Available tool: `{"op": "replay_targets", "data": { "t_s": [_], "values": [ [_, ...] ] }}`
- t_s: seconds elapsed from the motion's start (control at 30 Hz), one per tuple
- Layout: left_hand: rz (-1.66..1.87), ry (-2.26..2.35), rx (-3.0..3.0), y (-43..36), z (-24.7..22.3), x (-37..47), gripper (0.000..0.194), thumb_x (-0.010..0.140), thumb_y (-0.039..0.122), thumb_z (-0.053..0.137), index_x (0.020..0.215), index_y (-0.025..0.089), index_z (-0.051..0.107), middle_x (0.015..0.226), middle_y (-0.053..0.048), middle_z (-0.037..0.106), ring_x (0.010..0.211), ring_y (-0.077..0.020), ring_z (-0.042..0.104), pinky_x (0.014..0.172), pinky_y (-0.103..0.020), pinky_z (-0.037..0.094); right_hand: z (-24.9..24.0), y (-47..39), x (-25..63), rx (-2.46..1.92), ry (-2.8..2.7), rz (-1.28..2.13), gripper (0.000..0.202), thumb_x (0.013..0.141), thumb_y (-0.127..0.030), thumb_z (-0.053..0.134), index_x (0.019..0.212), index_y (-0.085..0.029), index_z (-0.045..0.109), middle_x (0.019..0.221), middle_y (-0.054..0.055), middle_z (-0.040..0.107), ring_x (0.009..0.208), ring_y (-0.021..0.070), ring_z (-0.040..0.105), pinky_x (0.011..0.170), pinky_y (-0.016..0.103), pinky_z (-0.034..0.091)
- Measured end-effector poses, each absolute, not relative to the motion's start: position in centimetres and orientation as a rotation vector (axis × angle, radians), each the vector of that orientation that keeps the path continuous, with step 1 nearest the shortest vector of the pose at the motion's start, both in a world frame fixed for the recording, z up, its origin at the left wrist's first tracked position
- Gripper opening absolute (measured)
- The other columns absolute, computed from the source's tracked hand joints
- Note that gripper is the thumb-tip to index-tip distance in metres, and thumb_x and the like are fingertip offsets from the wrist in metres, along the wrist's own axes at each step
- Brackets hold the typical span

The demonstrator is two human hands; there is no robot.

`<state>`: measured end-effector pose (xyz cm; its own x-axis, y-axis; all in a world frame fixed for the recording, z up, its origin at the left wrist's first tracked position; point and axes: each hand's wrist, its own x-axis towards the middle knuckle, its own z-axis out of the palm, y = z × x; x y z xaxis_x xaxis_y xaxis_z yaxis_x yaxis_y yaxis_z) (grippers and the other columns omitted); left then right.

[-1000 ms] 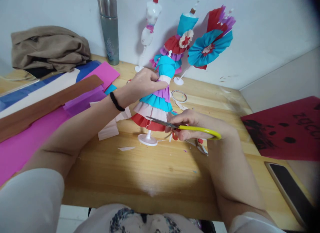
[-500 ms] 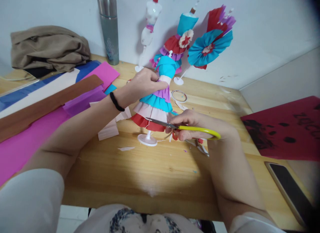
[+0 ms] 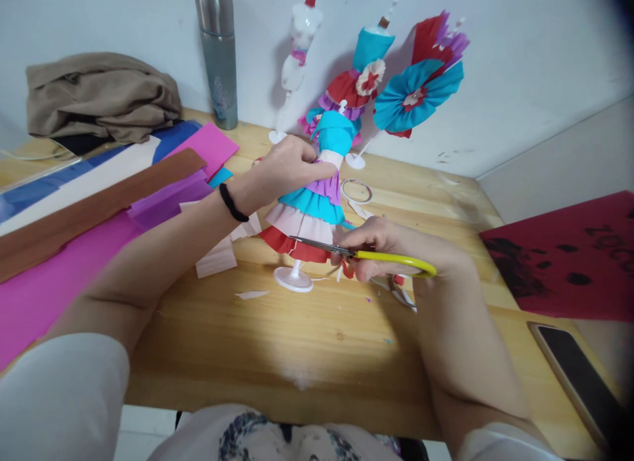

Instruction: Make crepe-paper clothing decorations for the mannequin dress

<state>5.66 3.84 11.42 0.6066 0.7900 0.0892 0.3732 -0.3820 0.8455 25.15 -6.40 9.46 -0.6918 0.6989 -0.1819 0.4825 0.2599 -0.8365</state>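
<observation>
Paper-dressed mannequin (image 3: 314, 203) — tiered, upright

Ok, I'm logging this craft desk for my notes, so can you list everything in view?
dressed mannequin: 1, blue, purple, pink and red paper ruffles, white stand, table centre
scissors: 1, yellow handles, blades at the red bottom ruffle
bare mannequin: 1, white, by the wall
finished paper dresses: 2, blue, red, purple, by the wall
flask: 1, steel, back of table
paper sheets: several, pink, brown, purple, white, blue, left side
cloth: 1, tan, back left
tape ring: 1, clear, behind the mannequin
phone: 1, dark, right edge
red board: 1, right
table: 1, wood
left hand: grip on the mannequin's waist, black wristband
right hand: grip on the scissors
</observation>
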Motion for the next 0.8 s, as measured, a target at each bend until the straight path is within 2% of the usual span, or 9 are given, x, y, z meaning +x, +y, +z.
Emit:
{"op": "replay_targets", "data": {
  "t_s": [0.13,0.3,0.5,0.67,0.8],
  "values": [
    [0.629,0.925,1.983,3.88,11.39,5.6,0.043,0.084,0.021,0.062,0.05,0.018,0.036,0.057,0.005,0.022,0.057,-0.0079,0.026,0.058,-0.029,0.012,9.5,-6.37,25.02,-1.072,-2.303,1.402,0.051,0.085,-0.066,0.063,0.081,-0.015,0.067,0.066,-0.001,0.056,0.063,0.0122,0.045,0.056,0.026,0.034],
    [0.627,0.95,1.972,3.84,11.43,5.57,0.037,0.082,0.024,0.06,0.051,0.016,0.041,0.058,0.006,0.022,0.059,-0.0067,0.026,0.06,-0.027,0.012,9.61,-6.44,24.98,-1.072,-2.279,1.436,0.055,0.086,-0.068,0.06,0.087,-0.013,0.067,0.067,-0.001,0.057,0.063,0.0118,0.046,0.056,0.025,0.035],
    [0.682,0.955,2.03,3.9,11.41,5.61,0.043,0.082,0.024,0.061,0.051,0.017,0.031,0.057,0.007,0.018,0.061,-0.0066,0.022,0.06,-0.028,0.013,9.56,-6.44,25.19,-1.064,-2.266,1.455,0.055,0.084,-0.068,0.063,0.094,-0.014,0.069,0.074,0.002,0.063,0.069,0.0137,0.053,0.061,0.026,0.041],
    [0.72,0.974,2.041,4.15,11.2,5.59,0.046,0.082,0.024,0.062,0.051,0.019,0.028,0.056,0.006,0.018,0.062,-0.0097,0.021,0.059,-0.03,0.013,9.23,-6.54,25.29,-1.048,-2.241,1.56,0.06,0.08,-0.068,0.067,0.1,-0.011,0.069,0.07,0.0,0.058,0.061,0.0106,0.047,0.055,0.024,0.04],
    [0.735,0.956,2.036,4.41,10.88,5.61,0.043,0.081,0.026,0.062,0.052,0.019,0.031,0.057,0.006,0.021,0.062,-0.0097,0.023,0.058,-0.03,0.013,9.21,-6.67,25.33,-1.048,-2.273,1.689,0.054,0.082,-0.063,0.068,0.099,-0.012,0.067,0.069,-0.003,0.054,0.056,0.008,0.042,0.049,0.021,0.035]
  ]
}}
